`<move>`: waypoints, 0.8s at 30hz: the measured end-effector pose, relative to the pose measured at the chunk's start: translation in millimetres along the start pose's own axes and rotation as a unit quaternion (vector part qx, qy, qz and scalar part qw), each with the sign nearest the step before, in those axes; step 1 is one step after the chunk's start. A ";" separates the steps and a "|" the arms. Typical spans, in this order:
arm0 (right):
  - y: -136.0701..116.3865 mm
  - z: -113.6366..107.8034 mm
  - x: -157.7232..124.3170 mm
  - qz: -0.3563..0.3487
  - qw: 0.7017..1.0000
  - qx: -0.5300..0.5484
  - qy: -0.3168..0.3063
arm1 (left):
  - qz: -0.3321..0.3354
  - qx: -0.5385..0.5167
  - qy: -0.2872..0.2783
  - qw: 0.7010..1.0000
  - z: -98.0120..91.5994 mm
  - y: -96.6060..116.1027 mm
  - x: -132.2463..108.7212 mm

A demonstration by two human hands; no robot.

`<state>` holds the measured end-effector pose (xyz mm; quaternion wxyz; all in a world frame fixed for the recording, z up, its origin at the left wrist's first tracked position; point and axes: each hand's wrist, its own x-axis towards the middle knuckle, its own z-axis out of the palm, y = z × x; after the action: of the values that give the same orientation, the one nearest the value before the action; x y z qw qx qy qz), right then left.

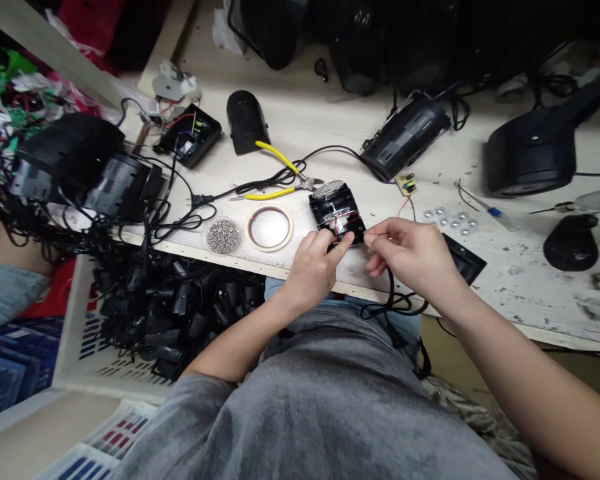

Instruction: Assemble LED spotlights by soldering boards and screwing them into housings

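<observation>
On the bench in front of me sits an opened black plastic device housing [350,198], with thin red wires and a shiny, clear round part at its far end. My left hand [310,270] grips its near edge, thumb and fingers pressed on the plastic. Fingertips of my right hand [413,253] are pinched together at the housing's near right corner; whatever is between them is too small to make out. A black cord [391,288] loops below the right hand. Partly behind that wrist lies a flat black piece [464,259].
Yellow-handled cutters [275,195], a masking tape roll [291,230] and a tub of small screws [223,236] lie left. Several clear lenses [450,220] and a small circuit board [407,185] lie right. Black housings line the back; a white crate [73,333] of black parts stands below left.
</observation>
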<state>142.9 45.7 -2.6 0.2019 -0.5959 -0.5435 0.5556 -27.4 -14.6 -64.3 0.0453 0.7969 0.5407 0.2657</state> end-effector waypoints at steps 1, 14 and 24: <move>2.1 1.7 -0.7 0.002 1.000 0.029 -0.006 | 0.003 -0.003 -0.002 1.000 -0.1 -0.6 0.6; 37.9 10.4 -9.7 -0.397 0.756 -0.512 0.095 | 0.020 -0.047 0.015 0.999 0.3 -12.8 5.0; 40.8 7.7 -10.5 -0.374 0.878 -0.268 0.133 | 0.043 -0.085 -0.017 0.995 -6.8 -27.9 6.5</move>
<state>155.5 20.4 -34.7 0.2978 -0.4476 -0.8221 0.1873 -52.2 1.2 -66.1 0.1109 0.8170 0.4805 0.2987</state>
